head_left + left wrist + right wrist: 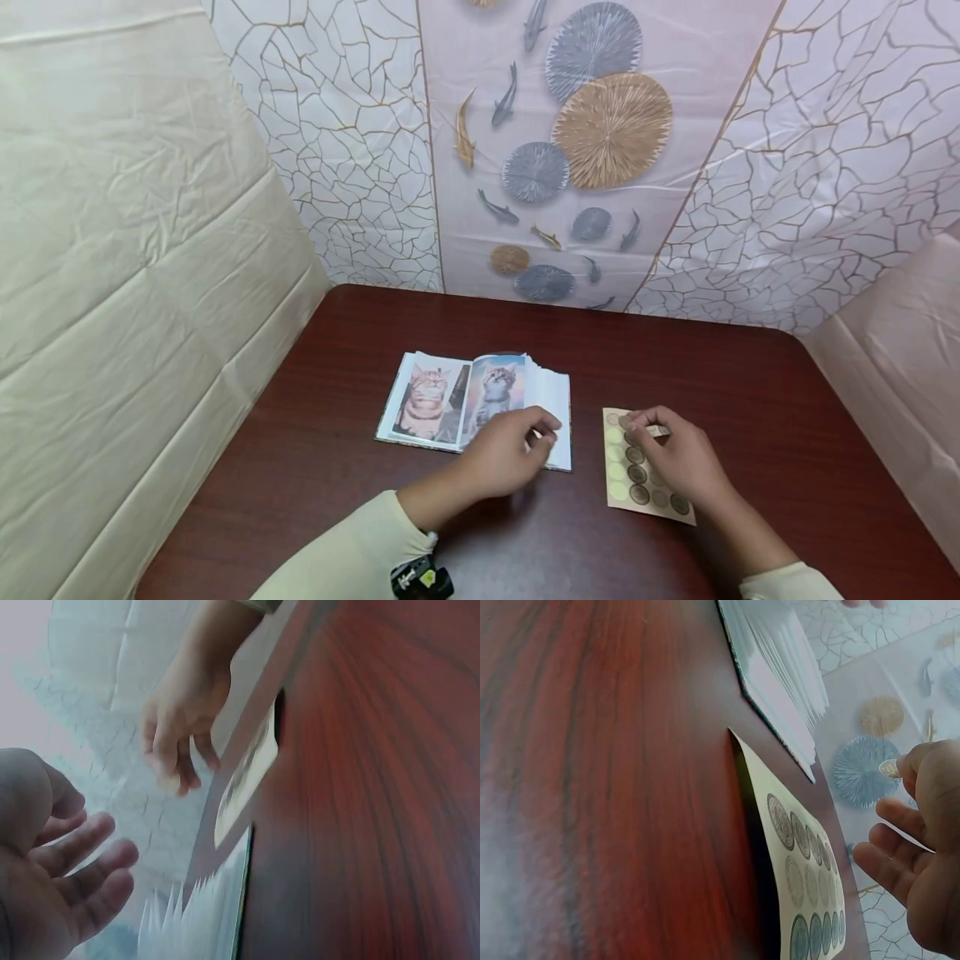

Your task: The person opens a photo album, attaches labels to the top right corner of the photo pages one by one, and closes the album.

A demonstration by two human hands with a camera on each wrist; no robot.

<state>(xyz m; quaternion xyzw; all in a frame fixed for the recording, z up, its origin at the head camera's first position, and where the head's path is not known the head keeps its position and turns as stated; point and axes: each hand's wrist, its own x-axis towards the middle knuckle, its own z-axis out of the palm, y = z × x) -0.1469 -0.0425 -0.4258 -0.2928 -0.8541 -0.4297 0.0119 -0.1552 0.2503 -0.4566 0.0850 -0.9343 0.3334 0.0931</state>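
Note:
A photo album (555,408) lies spread on the table, with cat pictures on its left page and beside the page stack. My left hand (506,454) hovers over the album's lower right part, its fingers loosely bent and holding nothing. To the right lies a sticker sheet (617,467) with rows of round stickers, some spots pale where stickers are gone. Above this sheet my right hand (678,454) pinches a small round sticker (889,768) between thumb and forefinger. The other fingers of that hand are half bent in the right wrist view.
The dark red wooden table (300,500) carries the album and the sheet. Patterned cloth (540,167) hangs behind its far edge, and pale cloth (135,292) hangs along the left side. A small black device (422,577) is strapped at the left wrist.

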